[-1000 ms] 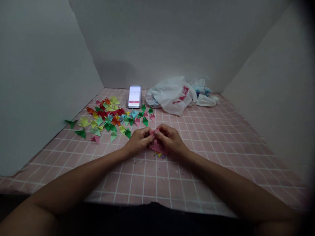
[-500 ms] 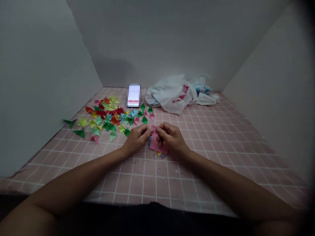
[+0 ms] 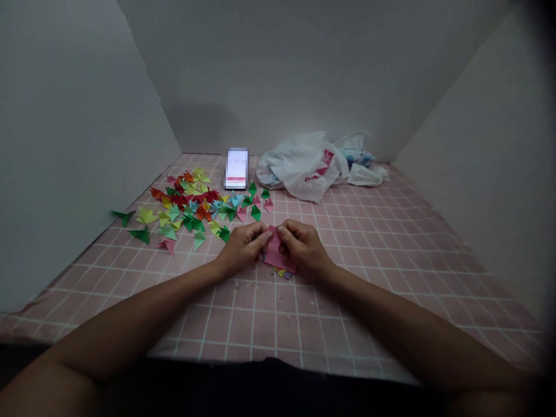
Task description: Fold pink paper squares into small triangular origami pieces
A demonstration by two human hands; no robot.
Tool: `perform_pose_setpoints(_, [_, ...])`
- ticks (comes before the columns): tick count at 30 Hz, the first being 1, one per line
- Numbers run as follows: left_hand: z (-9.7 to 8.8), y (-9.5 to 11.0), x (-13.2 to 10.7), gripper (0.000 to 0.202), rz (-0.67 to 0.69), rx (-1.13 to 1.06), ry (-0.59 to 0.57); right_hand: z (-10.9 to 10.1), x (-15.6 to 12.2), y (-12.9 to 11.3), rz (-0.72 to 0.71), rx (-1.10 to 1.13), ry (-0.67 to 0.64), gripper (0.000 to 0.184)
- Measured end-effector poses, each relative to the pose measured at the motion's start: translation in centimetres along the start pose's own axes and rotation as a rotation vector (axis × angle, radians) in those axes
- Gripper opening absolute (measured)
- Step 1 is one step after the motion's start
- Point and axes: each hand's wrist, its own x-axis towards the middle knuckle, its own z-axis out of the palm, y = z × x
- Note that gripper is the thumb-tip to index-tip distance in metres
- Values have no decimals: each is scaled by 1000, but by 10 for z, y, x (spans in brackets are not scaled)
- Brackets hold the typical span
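My left hand [image 3: 245,248] and my right hand [image 3: 305,249] are close together over the middle of the table, thumbs nearly meeting. Each is closed in a pinch on pink paper [image 3: 278,260] at its upper part. I cannot tell whether what the fingertips pinch is the flat pink sheet itself or a smaller folded piece above it. Beneath lie more coloured papers [image 3: 282,273], with yellow and purple corners poking out at the near edge. The curled fingers of both hands are partly hidden.
Many folded paper pieces [image 3: 191,208] in red, green, yellow, blue and pink spread over the left side of the table [image 3: 391,278]. A phone [image 3: 237,168] with a lit screen stands at the back. Right of it lie crumpled white plastic bags [image 3: 304,168]. Walls enclose three sides.
Both hands have come slightly nearer to me, still pinching the pink paper. The left fingers now cover the blue edge seen at the stack's left side.
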Motion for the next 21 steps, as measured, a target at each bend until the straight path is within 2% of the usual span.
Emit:
perform_pose_setpoints(3, [0,1,-1,31,-14,16,-47,-2,1,-1,15,-9,-44,27])
perform_pose_setpoints(6, [0,3,-2,29,-13,39,-72,-1,0,-1,26,-34,-14,27])
perform_pose_setpoints(12, [-1,9,-3,32,92,244,34,1,-2,0,-9,-65,27,30])
perform_pose_setpoints(18, [0,4,-2,29,11,-6,-16,-1,1,0,1,-72,11,34])
perform_pose_setpoints(21, [1,5,-2,31,-18,-85,25,-1,4,0,38,-1,38,44])
